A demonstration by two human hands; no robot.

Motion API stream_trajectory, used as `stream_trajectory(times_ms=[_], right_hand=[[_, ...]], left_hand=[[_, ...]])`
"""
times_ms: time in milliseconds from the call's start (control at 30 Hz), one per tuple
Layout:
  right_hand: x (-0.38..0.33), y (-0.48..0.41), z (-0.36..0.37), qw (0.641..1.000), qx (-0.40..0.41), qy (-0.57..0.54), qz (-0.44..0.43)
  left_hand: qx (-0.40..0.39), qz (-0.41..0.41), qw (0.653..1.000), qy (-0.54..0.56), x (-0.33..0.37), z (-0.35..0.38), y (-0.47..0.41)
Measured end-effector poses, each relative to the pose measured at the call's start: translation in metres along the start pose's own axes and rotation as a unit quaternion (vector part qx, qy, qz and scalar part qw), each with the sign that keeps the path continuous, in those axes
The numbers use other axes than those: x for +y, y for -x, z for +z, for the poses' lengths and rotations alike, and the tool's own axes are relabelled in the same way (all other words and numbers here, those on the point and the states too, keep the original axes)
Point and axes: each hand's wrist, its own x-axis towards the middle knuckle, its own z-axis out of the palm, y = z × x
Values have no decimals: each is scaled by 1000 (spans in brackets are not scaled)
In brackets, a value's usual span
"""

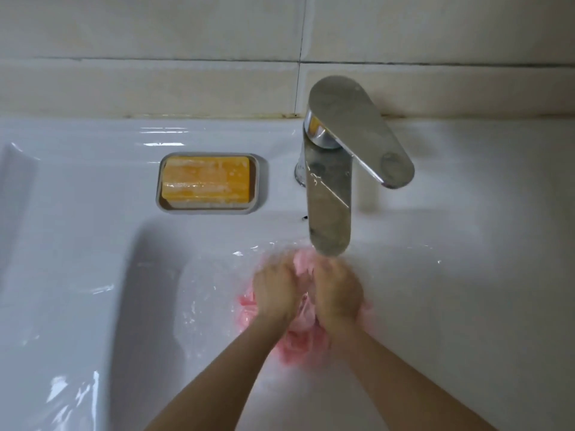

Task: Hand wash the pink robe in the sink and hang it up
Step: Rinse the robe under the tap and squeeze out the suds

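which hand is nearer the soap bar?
Left. The left hand is in the basin gripping the pink robe, below and right of the soap bar. The right hand sits beside it, farther right under the faucet.

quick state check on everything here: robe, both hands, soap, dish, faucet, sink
pink robe: wet, bunched in the basin, gripped by both hands
left hand: closed on the robe
right hand: closed on the robe
soap bar: orange, wet, lying flat in its dish
soap dish: on the sink ledge, holding the soap
faucet: spout over the hands; flow unclear
sink: wet, water in the basin
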Motion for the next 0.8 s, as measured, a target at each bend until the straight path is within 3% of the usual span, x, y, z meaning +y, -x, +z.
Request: stream_trajectory(times_ms=[67,133,200,233,300,367,433,467,567,733,800], right_hand=[[-4,1,-13,994,-20,-100,50],[-8,9,-34,976,-18,-209,62],[-16,23,-58,965,-19,-257,40],[-16,29,-64,971,-30,-235,29],[-9,40,-65,993,-57,-101,4],[0,50,-53,994,-57,60,-66],[15,57,-35,974,-60,151,-160],[23,59,-26,963,-69,176,-192],[41,55,-9,954,-61,203,-212],[44,37,8,938,62,217,-263],[44,30,10,951,28,192,-241]], left_hand=[[-18,19,997,74,0,-12,6],[-58,9,972,228,2,-34,24],[-37,-49,898,436,2,-47,40],[-13,-90,870,485,0,-49,45],[37,-142,920,362,-9,-38,56],[105,-63,983,134,-20,-13,68],[107,39,993,-19,-29,15,76],[97,49,993,-54,-36,26,76],[122,34,989,-71,-42,43,69],[178,65,982,-1,-37,54,52],[176,52,982,32,-32,48,37]])
